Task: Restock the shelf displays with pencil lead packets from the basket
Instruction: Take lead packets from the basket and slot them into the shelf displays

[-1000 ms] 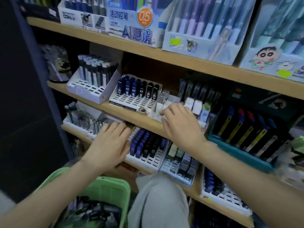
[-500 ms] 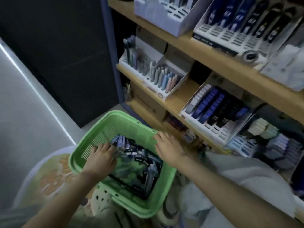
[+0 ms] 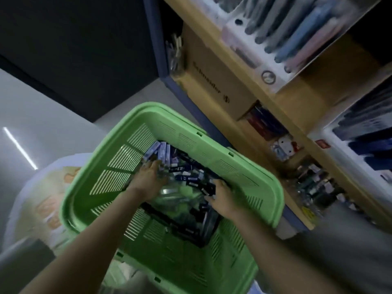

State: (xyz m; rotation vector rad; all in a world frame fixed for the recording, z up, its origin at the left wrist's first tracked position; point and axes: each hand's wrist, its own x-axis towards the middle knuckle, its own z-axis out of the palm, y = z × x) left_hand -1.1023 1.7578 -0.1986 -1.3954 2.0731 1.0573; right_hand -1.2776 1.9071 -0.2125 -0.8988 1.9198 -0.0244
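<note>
A green plastic basket (image 3: pixel 214 145) sits on the floor in front of me. It holds a loose pile of dark blue and black pencil lead packets (image 3: pixel 186 177) over clear plastic wrapping. Both my hands are inside it. My left hand (image 3: pixel 148 180) lies on the packets at the far left of the pile with its fingers stretched out. My right hand (image 3: pixel 222 197) reaches into the dark packets at the right side; motion blur hides whether its fingers hold one. White shelf displays (image 3: pixel 273 60) with pens stand on the wooden shelf above right.
A blue shelf post (image 3: pixel 156 39) and a cardboard box (image 3: pixel 212 88) stand just behind the basket. Small goods and a white cat figure (image 3: pixel 286 146) crowd the lowest shelf to the right. Grey floor (image 3: pixel 42 124) lies to the left.
My hands left the shelf displays and dropped into the basket. My view tilted down and closer to the basket. Both hands now lie deeper among the packets.
</note>
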